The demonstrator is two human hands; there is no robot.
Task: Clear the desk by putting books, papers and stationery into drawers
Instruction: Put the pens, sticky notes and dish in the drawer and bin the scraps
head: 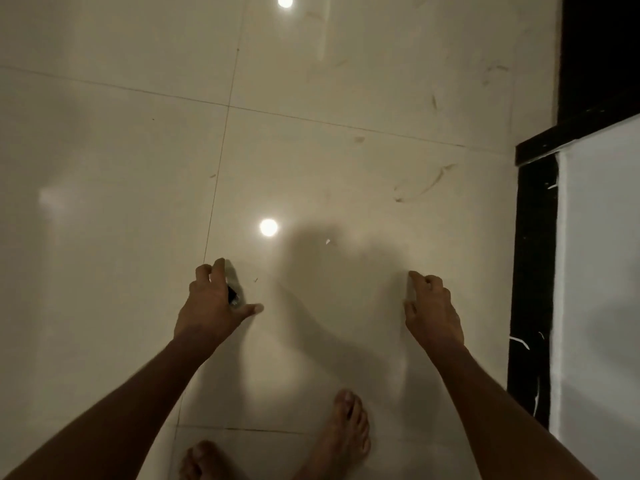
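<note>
The fingers (219,271) of the left hand (211,306) curl loosely around a small dark object with a pale or clear end (232,295), which sits between the curled fingers and the outstretched thumb; what the object is cannot be told, as it is blurred and mostly hidden by the hand. The fingers (420,279) of the right hand (433,310) are bent inward in a loose claw with nothing between them, the thumb held apart below them. Both bare forearms reach forward from the lower corners of the view, the hands held well apart above the floor.

Below the arms, two bare feet (346,427) stand on the glossy cream tiled floor (121,150). Thin dark grout lines cross the tiles, and faint brown streaks mark the surface toward the right. Two round white light reflections (268,227) shine on the polish, one near the top edge and one just beyond the left hand. A soft shadow spreads over the tiles between the hands.

Along the right side runs a black stone skirting with white veins (531,271), and beside it rises a plain white wall (599,271). A dark opening fills the upper right corner.
</note>
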